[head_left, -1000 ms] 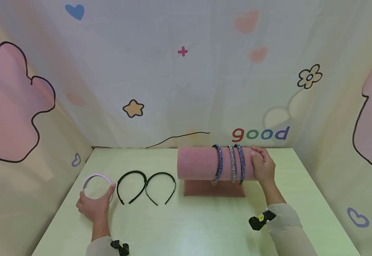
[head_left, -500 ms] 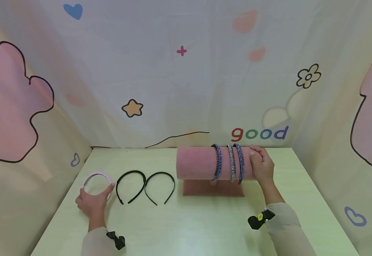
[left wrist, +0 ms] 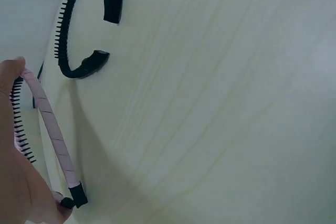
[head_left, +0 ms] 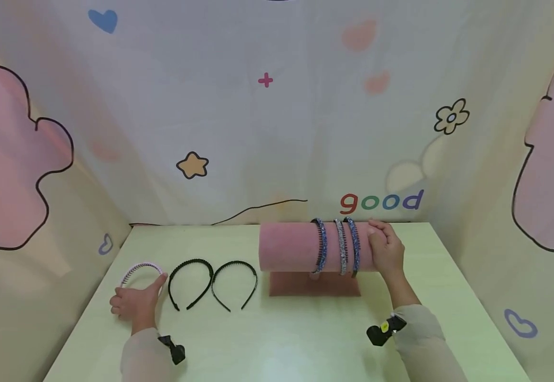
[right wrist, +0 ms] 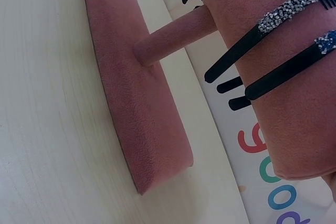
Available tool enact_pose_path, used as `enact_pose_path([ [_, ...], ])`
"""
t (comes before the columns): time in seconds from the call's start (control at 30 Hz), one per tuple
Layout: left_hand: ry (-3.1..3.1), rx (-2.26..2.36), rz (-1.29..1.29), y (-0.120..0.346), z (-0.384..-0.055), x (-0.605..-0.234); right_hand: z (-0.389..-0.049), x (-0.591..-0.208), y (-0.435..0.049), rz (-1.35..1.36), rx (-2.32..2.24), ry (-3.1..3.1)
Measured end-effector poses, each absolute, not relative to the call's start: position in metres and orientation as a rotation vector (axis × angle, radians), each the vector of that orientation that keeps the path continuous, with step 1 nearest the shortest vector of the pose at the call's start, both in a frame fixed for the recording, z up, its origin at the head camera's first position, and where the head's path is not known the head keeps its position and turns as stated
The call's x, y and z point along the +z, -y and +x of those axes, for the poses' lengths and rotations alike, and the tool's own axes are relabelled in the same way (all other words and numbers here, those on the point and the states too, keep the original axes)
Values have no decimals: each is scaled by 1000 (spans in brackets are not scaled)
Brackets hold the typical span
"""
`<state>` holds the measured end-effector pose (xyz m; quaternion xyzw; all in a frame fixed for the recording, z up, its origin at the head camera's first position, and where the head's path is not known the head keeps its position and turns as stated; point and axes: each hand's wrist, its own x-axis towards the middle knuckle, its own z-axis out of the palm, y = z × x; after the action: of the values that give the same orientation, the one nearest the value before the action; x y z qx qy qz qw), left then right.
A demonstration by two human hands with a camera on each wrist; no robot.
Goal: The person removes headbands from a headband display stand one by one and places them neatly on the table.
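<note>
At the table's left, my left hand [head_left: 135, 305] holds a pale pink headband [head_left: 142, 266] between spread thumb and fingers. Its inner comb teeth and one black tip show in the left wrist view, beside my left hand [left wrist: 23, 182]. Across the table, my right hand [head_left: 387, 248] grips the right end of a pink plush display roll [head_left: 286, 246] standing on a flat base [head_left: 315, 285]. Around the roll sit a blue glittery headband [head_left: 323, 246], a silver one [head_left: 341, 248] and another blue headband [head_left: 355, 246] nearest the right hand.
Between the left hand and the stand lie a thick black headband [head_left: 170, 281] and a thinner dark headband [head_left: 256, 281], side by side on the pale table [head_left: 277, 339]. A printed curtain [head_left: 238, 116] encloses the back and sides.
My left forearm has come forward, and the hand now covers more of the pink headband. My right hand keeps its grip on the roll. The head view has shifted slightly.
</note>
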<state>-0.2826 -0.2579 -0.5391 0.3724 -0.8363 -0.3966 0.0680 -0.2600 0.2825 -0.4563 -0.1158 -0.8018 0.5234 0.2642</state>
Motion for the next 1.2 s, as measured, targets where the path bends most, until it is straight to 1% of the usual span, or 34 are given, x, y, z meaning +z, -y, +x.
enact_pose_path([
  [0.1,2561,-1157,1149,259,-280,-543,-260,-456,-281,-295,1400,2171],
  [0.33,2507,-1186,1113,258,-273,-557,-258,-455,-282,-292,1380,2164],
  [0.47,2517,-1105,1120,258,-270,-562,-258,-456,-282,-279,1386,2167],
  [0.9,2677,-1039,1100,265,-269,-563,-256,-456,-280,-287,1364,2179],
  [1.2,2846,-989,1010,272,-267,-555,-256,-455,-282,-268,1349,2154],
])
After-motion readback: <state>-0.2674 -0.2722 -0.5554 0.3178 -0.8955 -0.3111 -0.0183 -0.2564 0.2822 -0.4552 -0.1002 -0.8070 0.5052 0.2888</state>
